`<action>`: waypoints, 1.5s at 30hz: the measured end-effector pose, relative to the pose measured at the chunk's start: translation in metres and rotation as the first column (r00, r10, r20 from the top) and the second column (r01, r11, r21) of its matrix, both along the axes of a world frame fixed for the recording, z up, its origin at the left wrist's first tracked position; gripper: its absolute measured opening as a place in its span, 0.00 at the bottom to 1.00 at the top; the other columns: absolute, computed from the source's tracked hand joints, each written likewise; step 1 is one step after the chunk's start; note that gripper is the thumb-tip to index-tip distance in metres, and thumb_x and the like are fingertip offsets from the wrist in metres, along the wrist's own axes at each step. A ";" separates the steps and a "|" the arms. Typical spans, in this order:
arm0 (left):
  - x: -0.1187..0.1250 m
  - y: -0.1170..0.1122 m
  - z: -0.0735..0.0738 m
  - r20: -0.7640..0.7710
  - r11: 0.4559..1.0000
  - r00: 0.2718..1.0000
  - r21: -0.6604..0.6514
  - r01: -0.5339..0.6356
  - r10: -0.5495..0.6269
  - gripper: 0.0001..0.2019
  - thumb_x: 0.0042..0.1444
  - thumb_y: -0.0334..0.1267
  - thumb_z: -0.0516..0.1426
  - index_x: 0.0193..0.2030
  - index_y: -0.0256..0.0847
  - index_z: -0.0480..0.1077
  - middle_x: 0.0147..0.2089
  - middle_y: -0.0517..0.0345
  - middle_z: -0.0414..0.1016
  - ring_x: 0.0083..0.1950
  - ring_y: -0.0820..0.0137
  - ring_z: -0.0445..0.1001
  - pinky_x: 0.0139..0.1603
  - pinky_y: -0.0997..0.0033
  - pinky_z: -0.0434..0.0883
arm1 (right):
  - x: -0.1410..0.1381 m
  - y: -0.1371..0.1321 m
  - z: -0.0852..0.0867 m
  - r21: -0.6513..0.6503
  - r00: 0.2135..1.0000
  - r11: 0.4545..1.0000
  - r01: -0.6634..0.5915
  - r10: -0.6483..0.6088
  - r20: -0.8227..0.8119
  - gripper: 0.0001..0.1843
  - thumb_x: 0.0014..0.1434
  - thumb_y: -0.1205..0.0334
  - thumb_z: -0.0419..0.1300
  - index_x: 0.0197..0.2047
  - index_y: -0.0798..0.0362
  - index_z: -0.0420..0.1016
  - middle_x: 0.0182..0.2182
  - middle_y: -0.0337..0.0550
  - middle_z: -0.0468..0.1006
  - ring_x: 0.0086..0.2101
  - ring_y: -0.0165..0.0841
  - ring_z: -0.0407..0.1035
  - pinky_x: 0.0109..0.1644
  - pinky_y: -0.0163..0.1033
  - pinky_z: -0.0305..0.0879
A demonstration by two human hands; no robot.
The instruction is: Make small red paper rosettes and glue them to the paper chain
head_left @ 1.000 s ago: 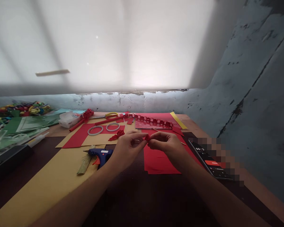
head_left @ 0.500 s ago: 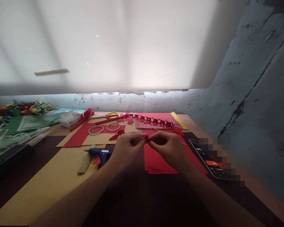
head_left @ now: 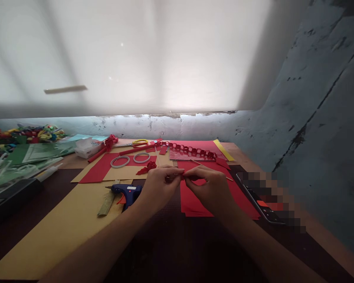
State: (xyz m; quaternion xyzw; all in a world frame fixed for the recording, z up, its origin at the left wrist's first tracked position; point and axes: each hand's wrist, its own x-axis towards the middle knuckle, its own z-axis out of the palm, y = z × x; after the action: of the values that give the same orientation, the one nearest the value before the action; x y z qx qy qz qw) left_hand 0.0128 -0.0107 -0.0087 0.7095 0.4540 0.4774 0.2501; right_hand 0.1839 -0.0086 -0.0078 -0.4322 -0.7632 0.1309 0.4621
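My left hand (head_left: pixel 160 187) and my right hand (head_left: pixel 210 188) meet above the table, fingertips pinched together on a small red paper piece (head_left: pixel 183 176). Most of that piece is hidden by my fingers. Under my hands lie red paper sheets (head_left: pixel 194 202). A blue glue gun (head_left: pixel 126 192) rests just left of my left hand. A small red paper flower (head_left: pixel 147 168) sits beyond my left hand.
A red paper chain (head_left: pixel 191 150), scissors (head_left: pixel 135 143), two grey rings (head_left: pixel 120 161) and a red rolled stick (head_left: pixel 98 153) lie farther back. A phone (head_left: pixel 264 206) lies right. Green paper and coloured scraps (head_left: pixel 29 153) pile at left. Yellow card (head_left: pixel 56 232) covers the near left.
Both hands stay pinched on the red piece and have dropped slightly toward the table, the fingers working closer together over it.
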 end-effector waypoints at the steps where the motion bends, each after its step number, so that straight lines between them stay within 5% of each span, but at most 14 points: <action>1: 0.000 0.000 0.000 0.015 1.000 1.000 -0.028 0.008 -0.007 0.11 0.58 0.33 0.60 0.45 0.43 0.83 0.40 0.55 0.84 0.36 0.66 0.80 0.36 0.69 0.76 | 0.000 0.000 0.000 0.024 1.000 1.000 -0.015 0.014 0.022 0.08 0.57 0.69 0.63 0.34 0.47 0.82 0.33 0.40 0.83 0.35 0.36 0.78 0.41 0.40 0.72; 6: -0.001 0.002 0.000 0.178 0.985 0.982 -0.154 0.084 -0.056 0.11 0.56 0.35 0.61 0.44 0.40 0.83 0.46 0.51 0.83 0.34 0.68 0.80 0.30 0.73 0.74 | 0.000 0.002 0.001 0.015 1.000 1.000 -0.023 0.023 0.000 0.08 0.56 0.69 0.63 0.35 0.47 0.82 0.33 0.40 0.83 0.35 0.36 0.78 0.41 0.40 0.72; 9: -0.002 0.003 0.000 0.254 0.970 0.963 -0.196 0.143 -0.090 0.14 0.56 0.36 0.62 0.49 0.38 0.81 0.41 0.51 0.84 0.35 0.67 0.80 0.30 0.73 0.74 | 0.001 0.002 0.004 -0.078 0.995 0.997 0.003 -0.011 -0.097 0.07 0.55 0.68 0.64 0.35 0.48 0.82 0.32 0.39 0.84 0.34 0.35 0.78 0.42 0.40 0.73; 14: -0.002 0.002 0.001 0.318 0.974 0.942 -0.160 0.161 -0.104 0.15 0.56 0.38 0.64 0.49 0.37 0.79 0.42 0.49 0.84 0.43 0.63 0.82 0.42 0.68 0.77 | 0.002 0.003 0.007 -0.292 0.954 0.952 -0.096 0.004 -0.299 0.03 0.54 0.63 0.66 0.32 0.51 0.82 0.31 0.41 0.84 0.34 0.36 0.78 0.40 0.39 0.73; 19: -0.001 0.002 0.000 0.225 0.988 0.969 -0.097 0.123 -0.099 0.11 0.59 0.38 0.62 0.47 0.39 0.80 0.44 0.51 0.84 0.46 0.63 0.81 0.46 0.67 0.77 | 0.002 0.004 0.006 -0.332 0.927 0.930 -0.158 0.023 -0.374 0.05 0.54 0.61 0.67 0.33 0.52 0.82 0.32 0.42 0.84 0.35 0.36 0.78 0.40 0.39 0.72; 33: 0.000 0.004 -0.001 0.111 0.997 0.991 -0.003 0.073 -0.072 0.11 0.61 0.37 0.60 0.48 0.44 0.82 0.47 0.52 0.82 0.47 0.63 0.80 0.45 0.67 0.76 | 0.000 0.000 0.002 -0.098 0.989 0.995 0.019 -0.033 -0.147 0.05 0.56 0.65 0.64 0.34 0.47 0.83 0.33 0.39 0.85 0.35 0.37 0.79 0.42 0.42 0.74; 45: 0.002 0.001 -0.001 0.015 0.999 0.999 0.034 0.040 -0.040 0.13 0.64 0.38 0.56 0.50 0.45 0.81 0.45 0.54 0.80 0.43 0.66 0.77 0.42 0.69 0.72 | -0.002 -0.001 0.005 -0.017 0.996 0.999 0.032 -0.033 -0.084 0.07 0.56 0.67 0.63 0.33 0.46 0.82 0.32 0.39 0.83 0.35 0.37 0.77 0.41 0.42 0.73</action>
State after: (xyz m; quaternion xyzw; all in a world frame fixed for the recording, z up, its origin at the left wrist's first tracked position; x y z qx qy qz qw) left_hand 0.0144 -0.0099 -0.0094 0.7189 0.4295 0.4855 0.2510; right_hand 0.1823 -0.0094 -0.0030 -0.4423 -0.7348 0.1476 0.4926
